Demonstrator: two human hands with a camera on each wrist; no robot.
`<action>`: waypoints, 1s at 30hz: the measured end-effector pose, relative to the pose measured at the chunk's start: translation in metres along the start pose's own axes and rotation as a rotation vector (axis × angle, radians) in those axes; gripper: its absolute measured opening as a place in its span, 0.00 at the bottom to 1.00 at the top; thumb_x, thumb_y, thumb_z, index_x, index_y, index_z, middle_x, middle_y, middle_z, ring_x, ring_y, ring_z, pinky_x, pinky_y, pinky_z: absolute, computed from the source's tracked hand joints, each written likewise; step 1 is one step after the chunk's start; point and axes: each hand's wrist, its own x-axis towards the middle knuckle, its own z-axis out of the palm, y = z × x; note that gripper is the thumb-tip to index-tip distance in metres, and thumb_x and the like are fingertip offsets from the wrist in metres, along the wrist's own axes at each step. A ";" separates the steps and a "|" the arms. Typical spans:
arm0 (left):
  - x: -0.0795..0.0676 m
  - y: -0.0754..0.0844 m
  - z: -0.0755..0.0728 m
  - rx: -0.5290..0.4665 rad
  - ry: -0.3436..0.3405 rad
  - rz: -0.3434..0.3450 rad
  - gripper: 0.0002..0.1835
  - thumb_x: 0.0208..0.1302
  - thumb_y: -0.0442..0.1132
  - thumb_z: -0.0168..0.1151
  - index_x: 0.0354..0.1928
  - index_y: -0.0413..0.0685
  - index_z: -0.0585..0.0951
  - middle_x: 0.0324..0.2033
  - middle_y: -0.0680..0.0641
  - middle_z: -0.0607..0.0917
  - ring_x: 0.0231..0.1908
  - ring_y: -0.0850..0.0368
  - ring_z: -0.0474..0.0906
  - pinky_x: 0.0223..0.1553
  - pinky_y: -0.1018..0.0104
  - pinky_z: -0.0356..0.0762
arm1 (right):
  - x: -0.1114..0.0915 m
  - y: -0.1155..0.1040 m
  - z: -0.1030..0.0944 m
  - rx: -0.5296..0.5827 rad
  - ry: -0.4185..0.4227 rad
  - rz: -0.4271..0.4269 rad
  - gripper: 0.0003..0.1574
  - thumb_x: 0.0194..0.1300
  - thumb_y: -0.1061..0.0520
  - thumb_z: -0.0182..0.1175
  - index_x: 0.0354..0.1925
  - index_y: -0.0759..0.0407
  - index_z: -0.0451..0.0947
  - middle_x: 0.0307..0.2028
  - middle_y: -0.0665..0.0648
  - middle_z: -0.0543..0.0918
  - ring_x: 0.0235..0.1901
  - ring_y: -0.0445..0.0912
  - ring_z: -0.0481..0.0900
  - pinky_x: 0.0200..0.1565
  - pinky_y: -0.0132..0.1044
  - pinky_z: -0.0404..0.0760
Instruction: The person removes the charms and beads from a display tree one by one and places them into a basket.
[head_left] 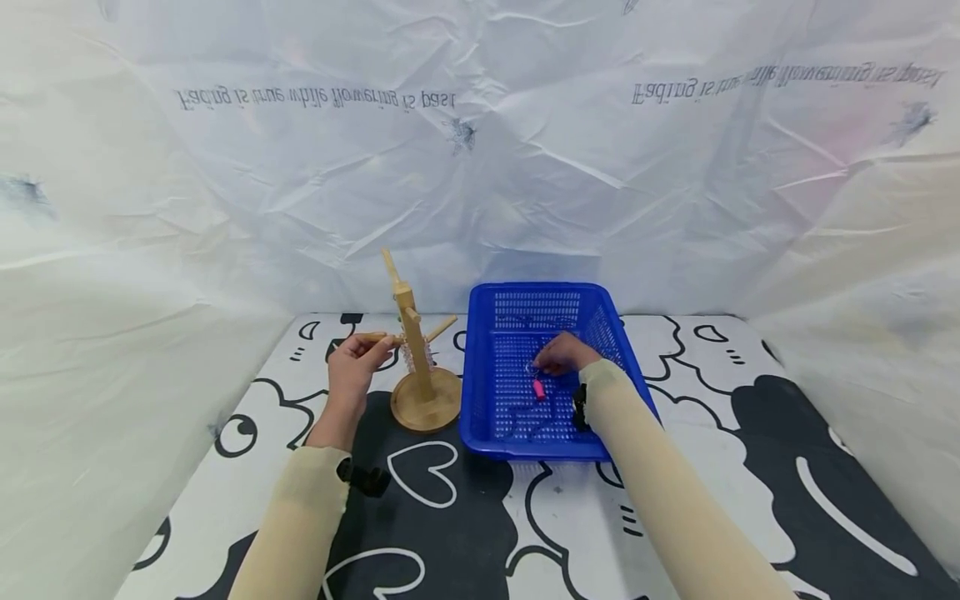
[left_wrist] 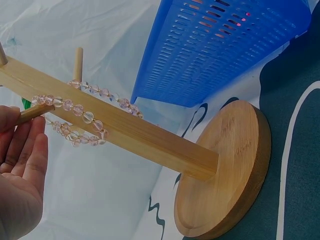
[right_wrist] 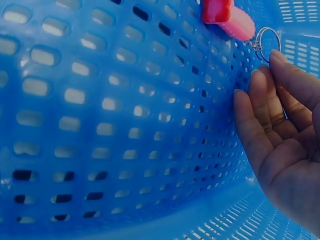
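Observation:
My left hand point(head_left: 352, 367) pinches a peg point(left_wrist: 31, 113) of the wooden stand point(head_left: 417, 350), which has a round base. Pink and clear beaded bracelets point(left_wrist: 75, 107) hang around the stand's pegs near those fingers. Inside the blue basket point(head_left: 480, 451), my right hand point(head_left: 564, 353) pinches the metal ring point(right_wrist: 268, 44) of a keychain between thumb and fingertips. The keychain's pink and red charm point(head_left: 539, 390) dangles from the ring by a short chain, close to the basket's perforated surface.
The basket stands just right of the wooden stand on a black and white patterned cloth point(head_left: 705, 467). White printed sheeting point(head_left: 525, 192) rises behind and at both sides. More pegs point(head_left: 442, 328) jut from the post.

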 end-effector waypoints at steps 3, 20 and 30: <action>0.000 -0.002 0.003 -0.013 -0.006 -0.009 0.17 0.70 0.39 0.67 0.53 0.34 0.80 0.27 0.68 0.84 0.35 0.73 0.85 0.43 0.81 0.85 | -0.002 0.004 -0.001 0.000 0.010 0.019 0.14 0.71 0.59 0.64 0.48 0.69 0.86 0.24 0.49 0.84 0.27 0.41 0.80 0.37 0.33 0.86; 0.001 -0.002 -0.001 -0.027 -0.002 0.010 0.16 0.70 0.40 0.67 0.51 0.35 0.80 0.26 0.69 0.85 0.36 0.73 0.86 0.44 0.80 0.86 | 0.002 -0.005 0.012 -0.031 0.076 0.067 0.11 0.68 0.62 0.66 0.44 0.70 0.86 0.23 0.52 0.81 0.24 0.42 0.80 0.30 0.30 0.83; 0.001 -0.003 0.000 -0.031 -0.002 0.020 0.12 0.70 0.37 0.66 0.50 0.36 0.81 0.26 0.69 0.85 0.35 0.72 0.86 0.42 0.81 0.85 | 0.003 -0.005 0.013 -0.056 0.102 0.071 0.07 0.65 0.62 0.67 0.29 0.63 0.83 0.17 0.50 0.78 0.20 0.41 0.77 0.26 0.29 0.80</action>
